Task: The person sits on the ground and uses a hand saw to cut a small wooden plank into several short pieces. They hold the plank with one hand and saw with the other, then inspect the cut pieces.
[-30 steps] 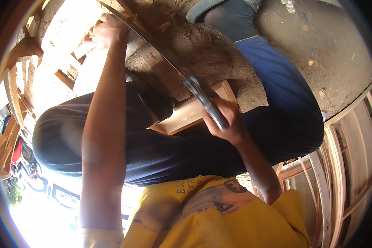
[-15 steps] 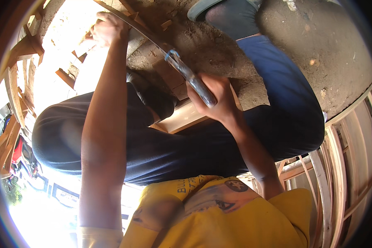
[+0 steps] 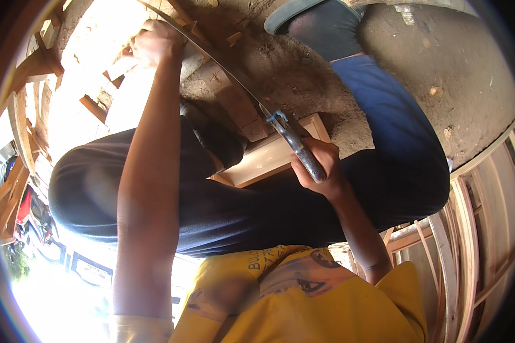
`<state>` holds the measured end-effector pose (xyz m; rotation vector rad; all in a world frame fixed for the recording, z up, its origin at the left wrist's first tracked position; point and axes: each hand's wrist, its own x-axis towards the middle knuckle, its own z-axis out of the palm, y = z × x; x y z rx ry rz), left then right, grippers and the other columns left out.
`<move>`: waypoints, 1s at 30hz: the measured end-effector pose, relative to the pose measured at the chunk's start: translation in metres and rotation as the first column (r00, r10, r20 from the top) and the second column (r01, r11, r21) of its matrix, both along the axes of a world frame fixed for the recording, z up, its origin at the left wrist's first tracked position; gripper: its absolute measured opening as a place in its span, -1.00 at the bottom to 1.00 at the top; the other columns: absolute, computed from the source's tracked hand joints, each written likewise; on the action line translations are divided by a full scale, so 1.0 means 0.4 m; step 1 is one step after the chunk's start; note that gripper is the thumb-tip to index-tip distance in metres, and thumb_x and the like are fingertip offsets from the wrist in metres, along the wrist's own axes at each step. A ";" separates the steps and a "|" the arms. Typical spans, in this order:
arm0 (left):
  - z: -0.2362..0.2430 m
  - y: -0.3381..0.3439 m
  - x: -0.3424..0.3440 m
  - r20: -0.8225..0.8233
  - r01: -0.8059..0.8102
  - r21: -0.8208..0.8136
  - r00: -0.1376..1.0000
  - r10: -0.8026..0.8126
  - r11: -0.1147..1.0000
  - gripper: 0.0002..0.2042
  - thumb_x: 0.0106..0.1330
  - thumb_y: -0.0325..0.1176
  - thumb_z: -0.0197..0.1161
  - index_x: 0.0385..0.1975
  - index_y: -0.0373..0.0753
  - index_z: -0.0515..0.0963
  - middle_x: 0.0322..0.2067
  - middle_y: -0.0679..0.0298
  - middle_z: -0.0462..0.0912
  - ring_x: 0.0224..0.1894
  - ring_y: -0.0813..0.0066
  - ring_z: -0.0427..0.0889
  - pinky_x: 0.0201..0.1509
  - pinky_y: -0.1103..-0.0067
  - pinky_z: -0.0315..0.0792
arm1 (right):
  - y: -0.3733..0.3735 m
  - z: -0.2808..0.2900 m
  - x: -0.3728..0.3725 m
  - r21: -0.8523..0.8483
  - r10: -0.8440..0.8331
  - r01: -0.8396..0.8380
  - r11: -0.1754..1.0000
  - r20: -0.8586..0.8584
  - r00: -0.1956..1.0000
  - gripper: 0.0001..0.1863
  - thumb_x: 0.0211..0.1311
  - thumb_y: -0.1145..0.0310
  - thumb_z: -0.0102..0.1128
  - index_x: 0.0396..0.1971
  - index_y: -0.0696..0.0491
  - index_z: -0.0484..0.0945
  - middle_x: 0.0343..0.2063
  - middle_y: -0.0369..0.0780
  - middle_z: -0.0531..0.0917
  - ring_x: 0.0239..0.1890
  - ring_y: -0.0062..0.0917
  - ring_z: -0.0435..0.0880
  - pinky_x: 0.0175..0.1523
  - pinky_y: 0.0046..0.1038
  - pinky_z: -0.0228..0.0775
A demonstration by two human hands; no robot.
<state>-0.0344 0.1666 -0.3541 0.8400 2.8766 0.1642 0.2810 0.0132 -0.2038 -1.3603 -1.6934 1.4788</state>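
My right hand (image 3: 320, 163) is wrapped round the dark, taped handle of a handsaw (image 3: 292, 139), with a bit of blue cord where the handle meets the blade. Its long blade slants up and left, passing just right of my left hand (image 3: 159, 44). The fingers of that hand are curled and pressed down in strong sunlight. Glare hides what lies under them. Beneath the saw, near my bent legs, lies a shallow wooden frame or box (image 3: 263, 162).
Offcuts and pieces of wood (image 3: 92, 108) lie scattered at the left. My sandalled foot (image 3: 323, 31) rests on the dirt floor (image 3: 418, 74). Long wooden strips (image 3: 468, 240) stand at the right, and a flat wooden block (image 3: 237, 108) lies by my other foot.
My right hand has drawn the saw back down and to the right, uncovering more of the wooden frame. My left hand is almost in the same place.
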 end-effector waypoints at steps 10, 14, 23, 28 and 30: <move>-0.005 -0.009 0.025 -0.030 -0.092 0.115 0.995 0.096 0.989 -0.48 0.28 -0.09 -0.15 -0.37 -0.43 0.67 -0.24 -0.06 0.66 -0.17 0.09 0.63 -0.06 0.30 0.49 | -0.009 0.005 -0.013 0.053 0.011 -0.013 0.999 0.041 0.999 -0.94 0.00 0.54 0.21 -0.52 0.18 0.52 -0.71 -0.15 0.50 -0.67 -0.36 0.56 -0.53 -0.40 0.39; 0.029 0.001 0.035 0.064 -0.171 0.063 0.984 0.167 0.983 -0.50 0.27 -0.12 -0.13 -0.37 -0.43 0.67 -0.29 -0.05 0.68 -0.24 0.09 0.67 -0.09 0.33 0.52 | 0.076 -0.028 -0.083 -0.060 0.083 -0.080 0.995 0.044 0.996 -0.94 0.01 0.53 0.23 -0.53 0.17 0.52 -0.71 -0.16 0.51 -0.70 -0.41 0.53 -0.56 -0.42 0.34; 0.044 -0.016 0.039 -0.094 0.177 -0.111 0.978 -0.188 0.978 -0.52 0.23 -0.09 -0.08 -0.41 -0.40 0.67 -0.26 -0.06 0.66 -0.15 0.12 0.63 -0.01 0.34 0.47 | 0.088 -0.010 -0.103 0.001 0.096 -0.096 0.995 0.057 0.994 -0.90 0.03 0.51 0.23 -0.57 0.16 0.49 -0.69 -0.17 0.52 -0.68 -0.45 0.55 -0.56 -0.45 0.33; 0.035 -0.021 0.045 -0.138 0.096 0.155 0.988 -0.074 0.983 -0.54 0.22 -0.09 -0.03 -0.46 -0.38 0.68 -0.42 0.02 0.70 -0.25 0.16 0.66 0.02 0.28 0.44 | 0.029 -0.005 -0.068 0.019 -0.015 0.014 1.000 0.027 1.000 -0.85 0.05 0.52 0.22 -0.63 0.16 0.45 -0.73 -0.19 0.47 -0.72 -0.48 0.48 -0.59 -0.44 0.27; 0.042 -0.019 0.050 -0.101 0.043 0.119 0.994 -0.031 0.992 -0.50 0.25 -0.09 -0.12 -0.43 -0.42 0.67 -0.29 -0.02 0.67 -0.11 0.11 0.60 0.16 0.13 0.24 | 0.084 -0.039 -0.097 0.007 0.038 -0.038 0.999 0.067 0.997 -0.84 0.04 0.53 0.22 -0.64 0.16 0.44 -0.73 -0.20 0.47 -0.73 -0.47 0.48 -0.59 -0.44 0.27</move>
